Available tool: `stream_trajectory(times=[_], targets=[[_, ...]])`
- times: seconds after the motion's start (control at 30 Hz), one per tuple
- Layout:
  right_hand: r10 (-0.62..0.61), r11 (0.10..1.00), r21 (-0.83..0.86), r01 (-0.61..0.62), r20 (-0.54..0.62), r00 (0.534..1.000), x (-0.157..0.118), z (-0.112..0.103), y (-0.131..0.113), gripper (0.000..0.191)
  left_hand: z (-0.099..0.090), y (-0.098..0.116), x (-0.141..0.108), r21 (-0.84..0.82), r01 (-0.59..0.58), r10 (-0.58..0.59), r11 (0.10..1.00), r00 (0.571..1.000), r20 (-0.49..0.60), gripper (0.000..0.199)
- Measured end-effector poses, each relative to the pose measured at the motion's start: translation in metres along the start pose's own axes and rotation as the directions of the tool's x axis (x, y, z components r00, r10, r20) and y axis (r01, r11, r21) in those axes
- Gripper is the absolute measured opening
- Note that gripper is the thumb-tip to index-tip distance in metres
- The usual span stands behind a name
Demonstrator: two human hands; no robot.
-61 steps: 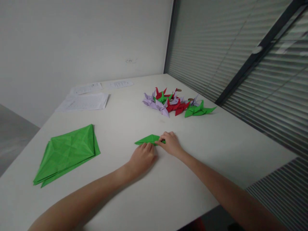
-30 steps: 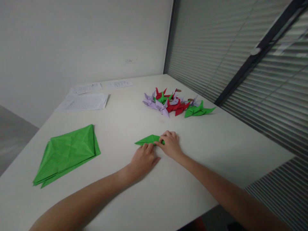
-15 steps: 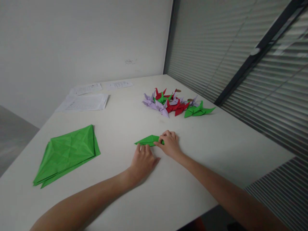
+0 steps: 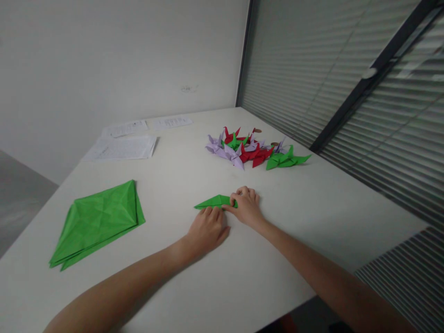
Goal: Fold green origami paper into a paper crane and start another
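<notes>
On the white table (image 4: 166,185), in the head view, we hold the folded green paper (image 4: 212,201) flat near the table's middle. Our right hand (image 4: 246,206) pinches its right end between thumb and fingers; our left hand (image 4: 207,228) presses its near edge, fingers bent.

On the white surface (image 4: 166,185) in front of me lies a small green folded paper (image 4: 213,201), pointed at its left end. My left hand (image 4: 207,229) rests along its near edge with the fingers curled, and my right hand (image 4: 247,208) pinches its right part between thumb and fingers. Well to the left is a stack of larger green sheets (image 4: 100,217), creased and slightly offset. Farther off I see printed papers (image 4: 128,147) near the wall and, toward the blinds (image 4: 294,69), a cluster of red, lilac and green folded figures (image 4: 251,150).
</notes>
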State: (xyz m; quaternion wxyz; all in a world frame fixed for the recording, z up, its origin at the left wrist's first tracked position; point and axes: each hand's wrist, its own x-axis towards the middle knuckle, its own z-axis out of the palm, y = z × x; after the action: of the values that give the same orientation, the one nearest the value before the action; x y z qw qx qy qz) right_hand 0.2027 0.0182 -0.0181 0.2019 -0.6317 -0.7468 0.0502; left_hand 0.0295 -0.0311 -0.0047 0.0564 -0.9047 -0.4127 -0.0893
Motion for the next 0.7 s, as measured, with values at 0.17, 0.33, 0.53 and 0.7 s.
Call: stream_trajectory(times=[0.17, 0.33, 0.53, 0.7], targets=[[0.054, 0.998, -0.025, -0.053, 0.029, 0.998, 0.002, -0.002, 0.005, 0.035, -0.003, -0.001, 0.0, -0.011, -0.007, 0.007, 1.0, 1.0, 0.022, 0.037], [0.072, 0.997, -0.032, -0.071, 0.029, 0.997, 0.003, -0.003, 0.013, 0.031, -0.006, -0.002, 0.001, -0.013, -0.015, 0.015, 1.0, 0.999, 0.043, 0.035], [0.056, 0.998, -0.028, -0.056, -0.009, 0.998, 0.002, -0.002, 0.024, 0.027, -0.005, -0.002, 0.0, -0.013, -0.02, 0.02, 1.0, 1.0, 0.02, 0.032], [-0.045, 0.999, 0.02, 0.046, -0.037, 0.998, 0.004, -0.006, 0.028, 0.02, -0.004, -0.002, -0.001, -0.013, -0.025, 0.025, 1.0, 1.0, -0.012, 0.037]])
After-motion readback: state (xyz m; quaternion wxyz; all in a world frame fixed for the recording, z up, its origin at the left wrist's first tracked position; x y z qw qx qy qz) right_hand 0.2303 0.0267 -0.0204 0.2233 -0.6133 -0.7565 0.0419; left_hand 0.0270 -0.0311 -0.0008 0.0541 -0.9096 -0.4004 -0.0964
